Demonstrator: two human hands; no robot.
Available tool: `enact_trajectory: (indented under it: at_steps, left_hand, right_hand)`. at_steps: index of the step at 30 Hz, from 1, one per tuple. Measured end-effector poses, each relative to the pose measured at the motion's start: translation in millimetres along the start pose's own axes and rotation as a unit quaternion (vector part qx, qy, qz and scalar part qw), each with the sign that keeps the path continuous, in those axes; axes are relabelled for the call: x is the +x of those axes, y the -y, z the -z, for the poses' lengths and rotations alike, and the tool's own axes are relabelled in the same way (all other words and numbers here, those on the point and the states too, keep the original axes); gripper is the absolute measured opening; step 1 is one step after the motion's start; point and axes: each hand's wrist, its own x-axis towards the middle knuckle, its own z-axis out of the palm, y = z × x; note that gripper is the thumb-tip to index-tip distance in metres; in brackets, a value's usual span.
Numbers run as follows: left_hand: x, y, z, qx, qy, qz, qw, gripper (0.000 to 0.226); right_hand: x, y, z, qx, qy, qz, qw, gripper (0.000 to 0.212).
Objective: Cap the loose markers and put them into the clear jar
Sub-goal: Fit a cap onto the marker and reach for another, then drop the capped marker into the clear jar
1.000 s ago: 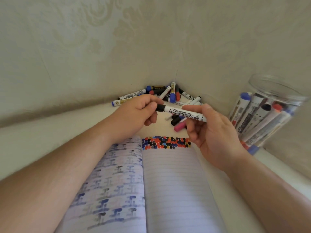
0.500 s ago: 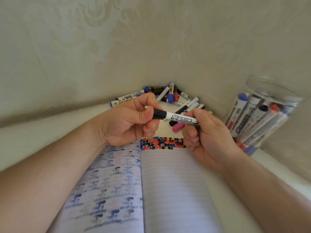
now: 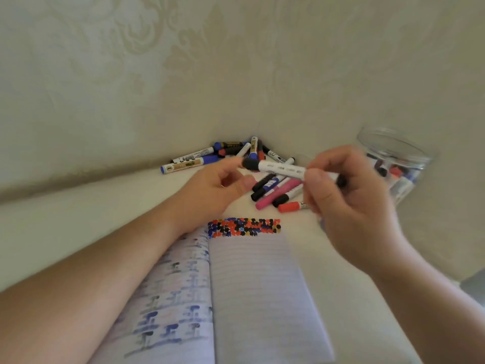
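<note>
Cream corner ledge | right hand (image 3: 349,206) pinches capped marker (image 3: 282,169) | left hand (image 3: 217,190) relaxed, empty | advise: tilt cap-down, lower into clear jar (image 3: 399,164) mouth.

Cream damask-patterned walls (image 3: 183,61) meet in a corner above a pale tabletop (image 3: 78,206).

Smooth white plastic on the marker (image 3: 282,169), with a matt black cap. Clear glossy plastic for the jar (image 3: 396,156) right of the marker. Below the marker, matt lined paper in the notebook (image 3: 259,292). Behind, embossed wallpaper (image 3: 183,61), faintly shiny.
</note>
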Motion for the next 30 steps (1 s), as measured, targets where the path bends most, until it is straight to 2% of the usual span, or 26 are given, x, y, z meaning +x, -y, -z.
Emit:
enact_trajectory:
  at_steps: [1,3,4,6,8,11,15,20,22,24,26,29,30]
  left_hand:
    - [0,-2,-4,0.084,0.022,-0.019,0.996,0.026]
    - [0,-3,-11,0.239,0.075,-0.065,0.966,0.040]
    - [0,-4,-14,0.282,0.095,-0.079,0.951,0.044]
    - [0,-5,-18,0.330,0.120,-0.084,0.932,0.045]
    - [0,-5,-21,0.373,0.136,-0.083,0.914,0.043]
    - [1,-4,-24,0.401,0.149,-0.083,0.900,0.044]
    - [0,-4,-25,0.433,0.143,-0.090,0.886,0.044]
    - [-2,-6,-25,0.444,0.135,-0.099,0.880,0.046]
    - [-3,-5,-25,0.447,0.131,-0.100,0.879,0.044]
    - [-3,-5,-26,0.459,0.130,-0.102,0.873,0.044]
    - [-3,-5,-26,0.474,0.136,-0.096,0.864,0.045]
    - [-2,-5,-26,0.479,0.138,-0.084,0.863,0.047]
    - [-1,-6,-26,0.472,0.132,-0.078,0.868,0.046]
  right_hand:
    - [2,9,13,-0.003,-0.052,0.027,0.998,0.025]
    - [9,27,51,-0.022,-0.135,0.083,0.987,0.013]
    - [13,36,70,-0.024,-0.158,0.091,0.983,0.012]
    - [20,47,106,-0.017,-0.192,0.071,0.979,0.029]
    - [27,49,133,-0.048,-0.219,0.059,0.973,0.026]
    - [34,42,151,-0.118,-0.205,0.040,0.971,0.005]
    - [42,27,154,-0.188,-0.136,-0.026,0.972,0.011]
    - [62,22,144,-0.275,-0.055,-0.078,0.957,0.018]
    - [69,30,135,-0.348,0.020,-0.096,0.932,0.008]
    - [71,37,124,-0.449,0.086,-0.106,0.883,0.026]
    - [69,40,115,-0.464,0.071,-0.088,0.878,0.030]
    - [61,35,109,-0.440,0.020,-0.059,0.896,0.016]
    - [56,32,108,-0.440,0.011,-0.052,0.897,0.017]
